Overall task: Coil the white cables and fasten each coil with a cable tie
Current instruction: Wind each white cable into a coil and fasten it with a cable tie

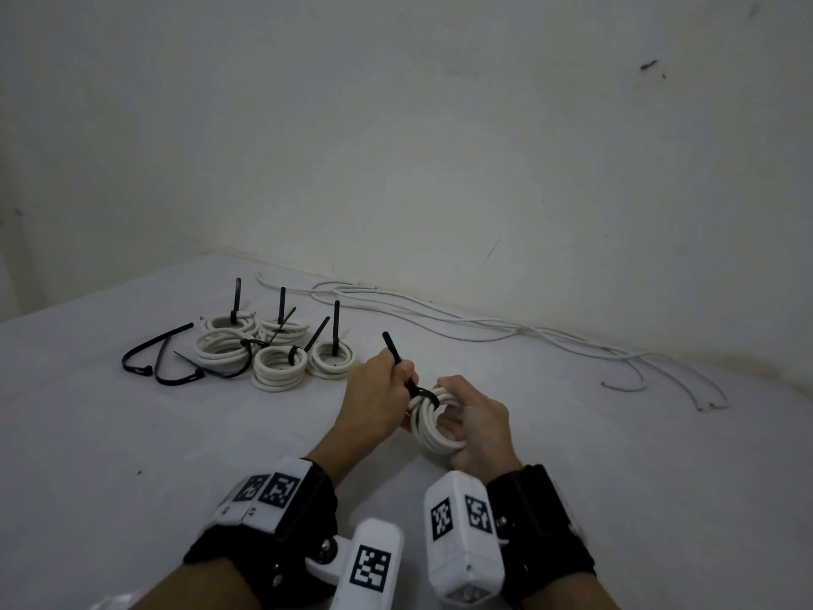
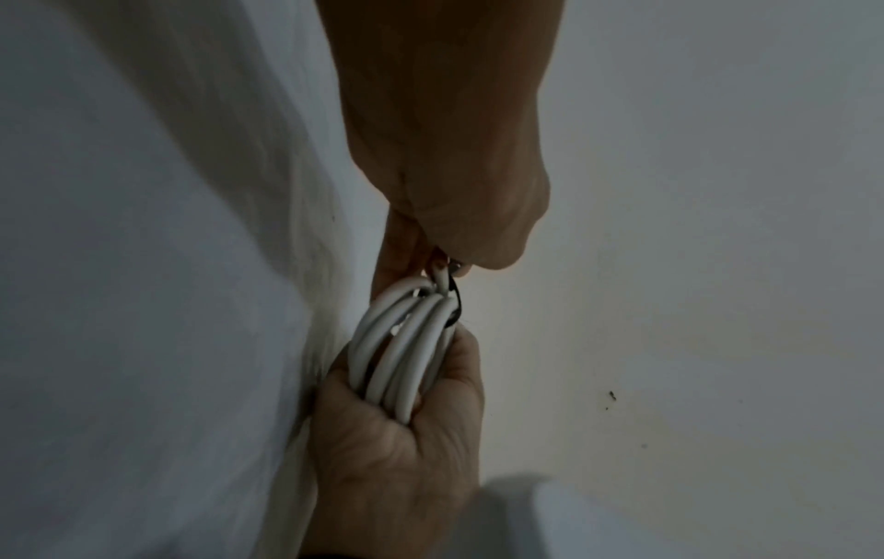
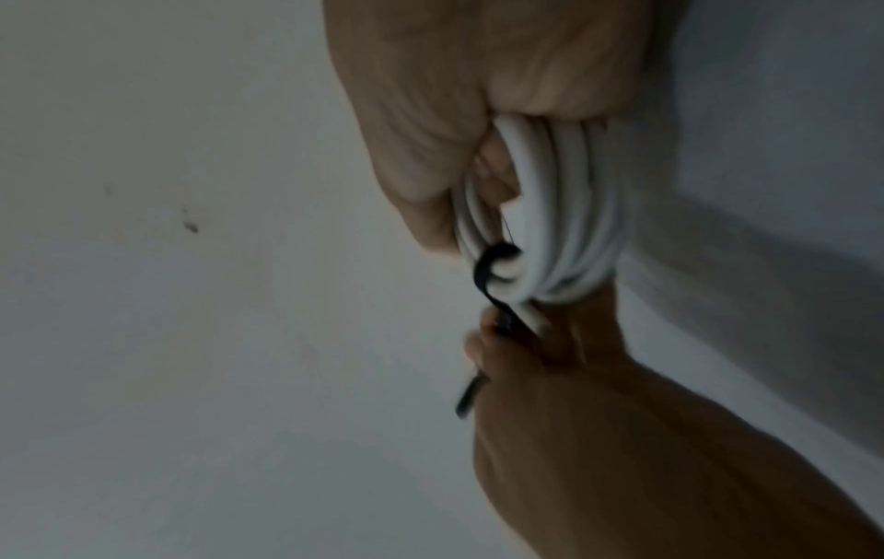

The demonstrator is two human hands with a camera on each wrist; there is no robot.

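A white cable coil (image 1: 433, 427) is held upright just above the table. My right hand (image 1: 473, 416) grips it, fingers curled through the loops. A black cable tie (image 1: 423, 394) is looped round the coil's top. Its tail sticks up to the left out of my left hand (image 1: 382, 389), which pinches it close to the coil. In the left wrist view the left hand (image 2: 454, 196) pinches at the tie (image 2: 456, 302) above the coil (image 2: 407, 348). In the right wrist view the right hand (image 3: 454, 94) grips the coil (image 3: 564, 211) with the tie (image 3: 490, 272) across it.
Several tied coils (image 1: 272, 350) with upright tie tails sit at the back left. Loose black ties (image 1: 162, 358) lie left of them. Loose white cables (image 1: 484, 328) run along the wall to the right. The table (image 1: 132, 433) meets the wall behind.
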